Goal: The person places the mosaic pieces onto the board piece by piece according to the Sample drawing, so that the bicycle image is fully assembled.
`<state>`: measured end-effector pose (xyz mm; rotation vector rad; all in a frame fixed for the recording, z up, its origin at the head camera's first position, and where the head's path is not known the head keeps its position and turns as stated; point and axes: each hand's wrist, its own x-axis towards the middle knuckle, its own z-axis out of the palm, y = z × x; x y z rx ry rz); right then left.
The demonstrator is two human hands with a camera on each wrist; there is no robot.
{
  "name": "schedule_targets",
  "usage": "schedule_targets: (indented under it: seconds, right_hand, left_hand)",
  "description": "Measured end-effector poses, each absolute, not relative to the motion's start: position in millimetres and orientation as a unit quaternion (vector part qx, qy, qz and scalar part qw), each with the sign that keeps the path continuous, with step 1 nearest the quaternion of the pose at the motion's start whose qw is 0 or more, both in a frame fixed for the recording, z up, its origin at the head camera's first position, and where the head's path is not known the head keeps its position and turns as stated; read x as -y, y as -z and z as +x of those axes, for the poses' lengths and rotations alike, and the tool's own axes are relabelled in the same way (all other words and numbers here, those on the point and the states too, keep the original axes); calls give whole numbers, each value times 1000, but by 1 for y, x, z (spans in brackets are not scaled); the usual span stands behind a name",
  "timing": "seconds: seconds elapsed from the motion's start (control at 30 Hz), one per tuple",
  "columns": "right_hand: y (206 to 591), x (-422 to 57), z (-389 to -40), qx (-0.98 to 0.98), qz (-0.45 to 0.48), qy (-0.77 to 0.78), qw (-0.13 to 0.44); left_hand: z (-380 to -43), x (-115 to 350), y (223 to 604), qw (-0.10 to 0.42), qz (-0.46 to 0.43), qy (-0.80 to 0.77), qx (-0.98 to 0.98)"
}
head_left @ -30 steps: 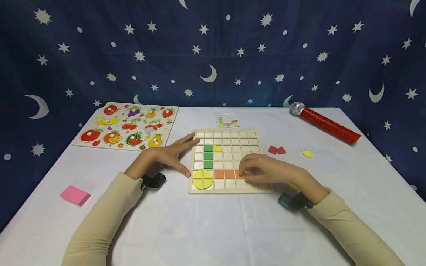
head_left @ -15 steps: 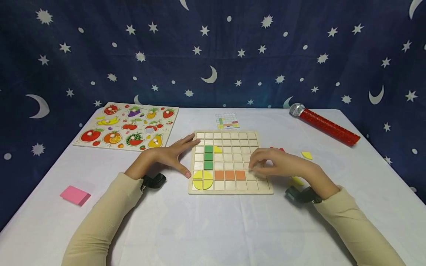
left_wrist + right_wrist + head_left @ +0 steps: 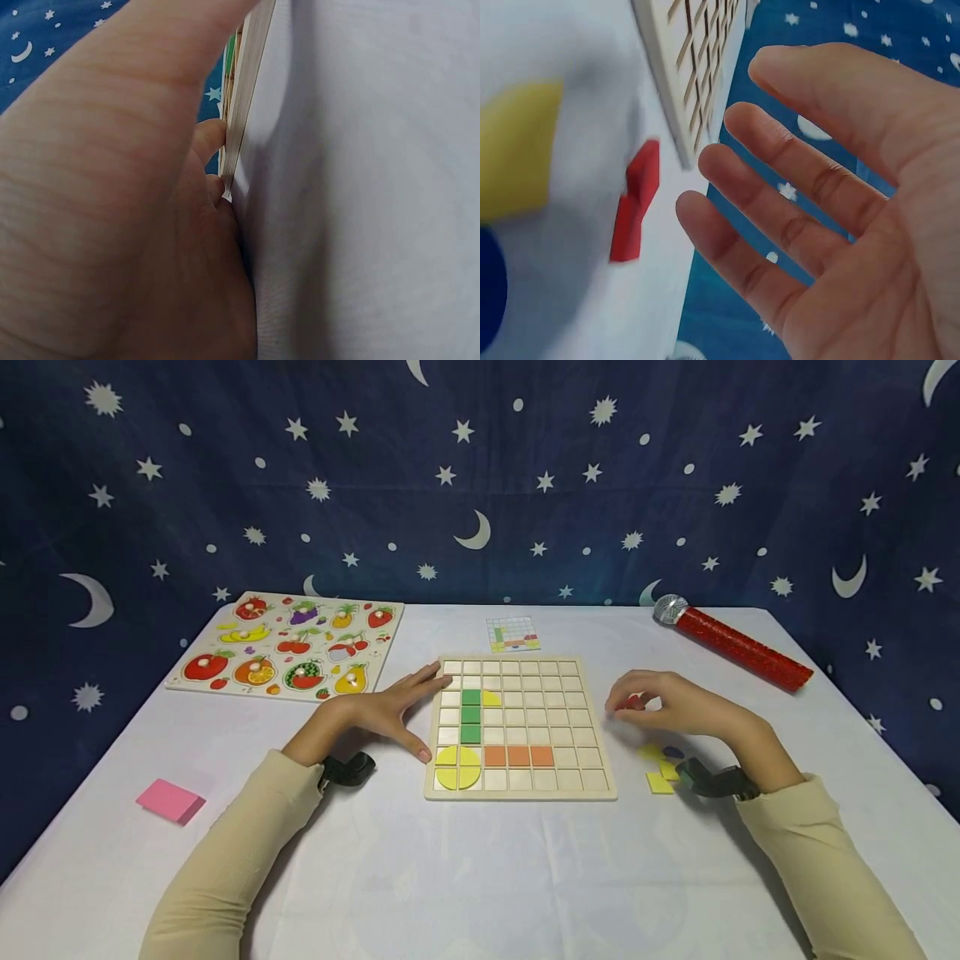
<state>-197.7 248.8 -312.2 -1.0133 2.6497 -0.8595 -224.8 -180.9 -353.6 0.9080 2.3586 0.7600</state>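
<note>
My left hand [image 3: 387,708] rests at the left edge of a wooden grid board [image 3: 525,783], fingers and thumb spread along its rim. On the board lie green squares [image 3: 470,715] in a column, orange squares [image 3: 518,756] in a row, a yellow circle of quarter pieces [image 3: 457,767] and a lone yellow quarter piece [image 3: 491,698]. To the right of the board, my right hand [image 3: 667,702] hovers above the table with nothing in its fingers. Red pieces [image 3: 637,202] lie below it, partly hidden by the hand in the head view.
Yellow pieces [image 3: 659,783] and a dark blue piece [image 3: 673,752] lie near the right wrist. A pattern card [image 3: 513,633] lies behind the board. A fruit puzzle [image 3: 285,647] is at back left, a red microphone [image 3: 742,647] at back right, a pink folded paper [image 3: 170,801] at left.
My right hand has left the third orange square on the board and moved right, over the red pieces. The left hand stays at the board's edge.
</note>
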Motion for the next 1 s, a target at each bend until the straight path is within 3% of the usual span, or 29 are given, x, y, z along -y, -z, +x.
schedule_targets:
  seconds: [1.0]
  right_hand:
    - [328, -272, -211, -933, -237, 244, 116]
  left_hand:
    - [-224, 179, 354, 245, 329, -271, -871]
